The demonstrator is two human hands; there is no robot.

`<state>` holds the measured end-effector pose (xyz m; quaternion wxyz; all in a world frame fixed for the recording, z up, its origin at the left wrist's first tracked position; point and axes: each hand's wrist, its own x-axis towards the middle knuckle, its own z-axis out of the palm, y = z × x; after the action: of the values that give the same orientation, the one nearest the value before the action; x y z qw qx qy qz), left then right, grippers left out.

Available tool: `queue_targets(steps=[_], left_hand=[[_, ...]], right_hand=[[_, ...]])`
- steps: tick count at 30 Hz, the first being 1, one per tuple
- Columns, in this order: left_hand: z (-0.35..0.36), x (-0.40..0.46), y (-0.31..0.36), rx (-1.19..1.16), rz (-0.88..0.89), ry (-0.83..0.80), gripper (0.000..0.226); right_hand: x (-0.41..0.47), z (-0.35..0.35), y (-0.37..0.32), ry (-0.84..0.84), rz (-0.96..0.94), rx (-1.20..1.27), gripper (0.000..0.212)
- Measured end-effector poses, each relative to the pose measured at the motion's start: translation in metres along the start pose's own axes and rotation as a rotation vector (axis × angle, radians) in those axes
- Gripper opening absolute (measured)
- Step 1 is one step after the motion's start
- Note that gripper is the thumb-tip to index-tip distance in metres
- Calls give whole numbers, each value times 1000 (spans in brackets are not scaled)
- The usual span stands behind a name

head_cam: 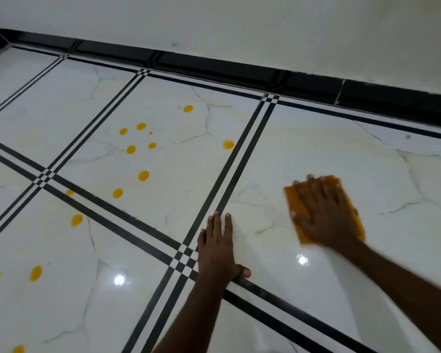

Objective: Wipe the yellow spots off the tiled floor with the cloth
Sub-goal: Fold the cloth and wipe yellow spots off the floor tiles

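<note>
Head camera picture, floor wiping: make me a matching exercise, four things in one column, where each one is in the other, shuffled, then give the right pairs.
Things:
1. orange cloth
2. left hand
3. yellow spots
4. black skirting

Places:
A. along the foot of the white wall
B. scattered on the tiles left of both hands
C. flat on the tile under the right hand
D. pressed flat on the floor by a crossing of black tile lines

Pairs: 1-C, 2-D, 3-B, 4-A
</note>
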<state>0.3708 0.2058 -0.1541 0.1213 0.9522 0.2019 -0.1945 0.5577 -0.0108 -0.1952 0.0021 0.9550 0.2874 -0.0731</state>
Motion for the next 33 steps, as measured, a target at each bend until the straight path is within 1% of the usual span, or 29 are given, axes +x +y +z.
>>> queue_targets(steps=[1,3,5,6,8,10,11,13,15,16,17,19,21,22,24,26,28,29,31,33], left_hand=[[0,1,0,5,-2,-7,142],[0,1,0,15,-4,-11,142],[2,1,-4,-8,0,-17,141],[3,1,-5,-21,4,-20,141],[1,-2,-6,-30,8,-5,141],[2,-2,-5,-43,10,-2,142],[2,-2,-6,-51,6,0,142],[2,-1,-6,-56,-1,1,143],[3,0,-7,-44,3,8,143],[3,1,-8,-33,5,11,143],[5,2,-7,-22,9,4,143],[6,3,-6,-4,14,3,144],[7,3,-9,-3,15,6,145],[8,3,-12,-8,17,5,145],[9,3,-16,3,25,8,146],[5,4,-17,25,25,20,146],[3,4,-14,20,29,19,147],[3,4,-13,24,32,19,147],[4,4,-16,25,29,24,149],[4,6,-14,44,34,12,151]], right_hand=[[23,-7,5,7,69,-11,81],[71,-22,-13,23,141,26,83],[99,-27,-57,9,95,60,82],[97,-22,-82,5,30,57,82],[63,-9,-117,-15,-138,24,82],[8,1,-106,-45,-252,46,81],[-16,4,-87,-27,-259,54,80],[-47,4,-32,-8,-156,70,78],[-38,1,19,15,8,51,78],[-19,-2,33,4,85,29,80],[3,-5,39,-9,159,9,82],[45,-15,18,-13,217,43,85],[64,-14,-28,20,166,80,84],[59,-11,-55,37,93,73,83],[24,-2,-99,20,-76,72,81],[-24,3,-106,1,-170,123,82],[-62,7,-69,7,-191,132,83],[-75,9,-41,-11,-144,141,83],[-76,7,19,-13,17,104,81],[-51,-1,68,-17,207,31,82]])
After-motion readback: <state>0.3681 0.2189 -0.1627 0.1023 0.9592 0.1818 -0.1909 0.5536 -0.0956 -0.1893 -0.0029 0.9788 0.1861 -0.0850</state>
